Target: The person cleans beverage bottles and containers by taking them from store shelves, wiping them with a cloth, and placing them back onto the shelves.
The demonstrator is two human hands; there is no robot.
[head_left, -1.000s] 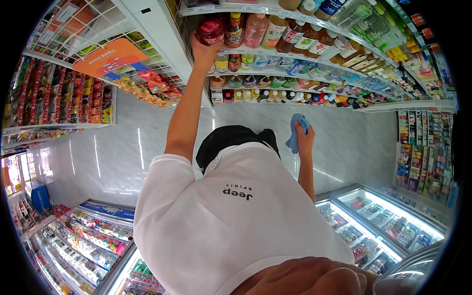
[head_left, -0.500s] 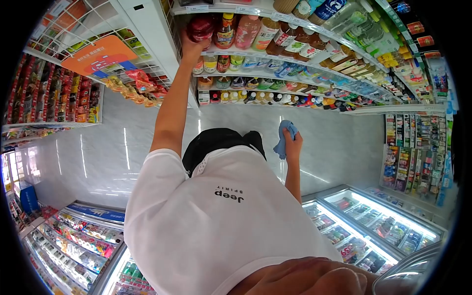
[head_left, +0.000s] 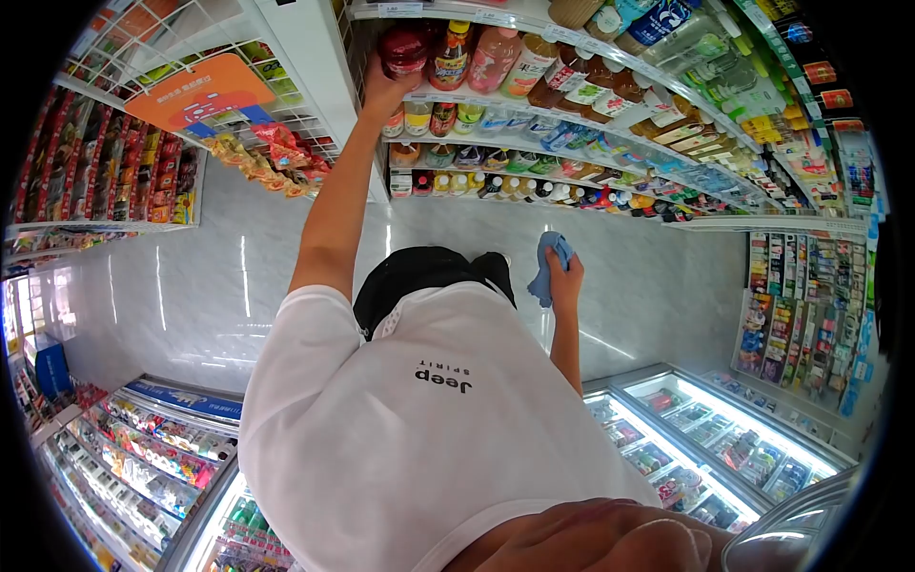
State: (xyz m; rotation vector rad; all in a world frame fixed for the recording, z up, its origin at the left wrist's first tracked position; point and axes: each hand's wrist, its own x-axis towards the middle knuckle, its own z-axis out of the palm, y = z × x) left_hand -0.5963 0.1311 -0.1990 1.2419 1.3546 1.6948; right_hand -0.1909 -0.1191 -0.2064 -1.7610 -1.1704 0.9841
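My left hand [head_left: 387, 92] reaches up to the left end of a drinks shelf, its fingers closed around a dark red bottle [head_left: 404, 48]. Right beside that bottle stands one with a yellow cap [head_left: 451, 55], then a pink bottle [head_left: 495, 61]. Low over the floor, away from the shelves, my right hand [head_left: 566, 282] grips a crumpled blue cloth [head_left: 545, 274]. Part of the red bottle is covered by my fingers.
Rows of bottles fill the curved shelves [head_left: 581, 122] ahead. A white wire rack [head_left: 181, 52] with an orange sign [head_left: 200, 95] and snack packets [head_left: 257, 157] is at the left. Lit glass-topped coolers [head_left: 710, 429] stand behind on the right. Grey floor [head_left: 457, 224] lies below.
The view has shifted slightly, so the shelves sit a little further right and lower. My left hand still holds the red bottle; my right hand keeps the cloth.
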